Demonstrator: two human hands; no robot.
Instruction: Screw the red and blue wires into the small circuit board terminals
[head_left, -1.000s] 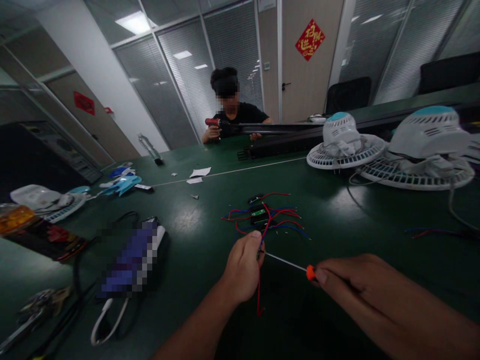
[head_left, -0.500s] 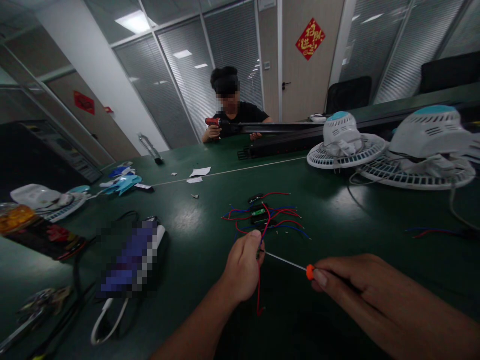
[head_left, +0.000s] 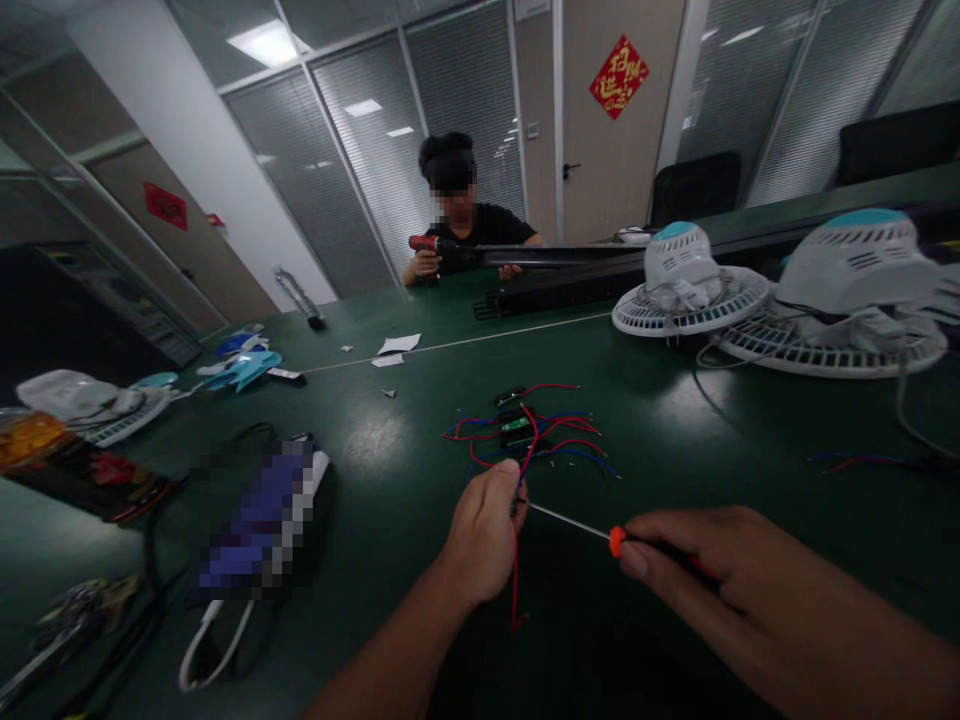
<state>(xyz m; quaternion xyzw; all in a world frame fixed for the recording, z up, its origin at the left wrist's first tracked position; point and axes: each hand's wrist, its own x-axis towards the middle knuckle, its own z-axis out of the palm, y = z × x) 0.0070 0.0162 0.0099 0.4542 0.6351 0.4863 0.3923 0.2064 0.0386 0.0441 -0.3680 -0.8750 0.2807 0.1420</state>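
Note:
My left hand [head_left: 484,535] is closed in a pinch on a small part with a red wire [head_left: 516,590] hanging down from it. My right hand [head_left: 701,575] grips an orange-handled screwdriver [head_left: 581,527], its thin shaft pointing left with the tip at my left fingertips. Just beyond lies a tangle of red and blue wires [head_left: 536,432] around small green circuit boards [head_left: 515,424] on the dark green table [head_left: 390,470].
Two white fans [head_left: 694,290] [head_left: 847,305] lie face down at the right. A person across the table holds a red power tool [head_left: 424,244] by a long black bar [head_left: 570,285]. A blurred device [head_left: 259,515] with cables, packets and fan parts [head_left: 90,405] sit left.
Almost nothing has moved; my right hand and the screwdriver have shifted very slightly, and the view drifted a little.

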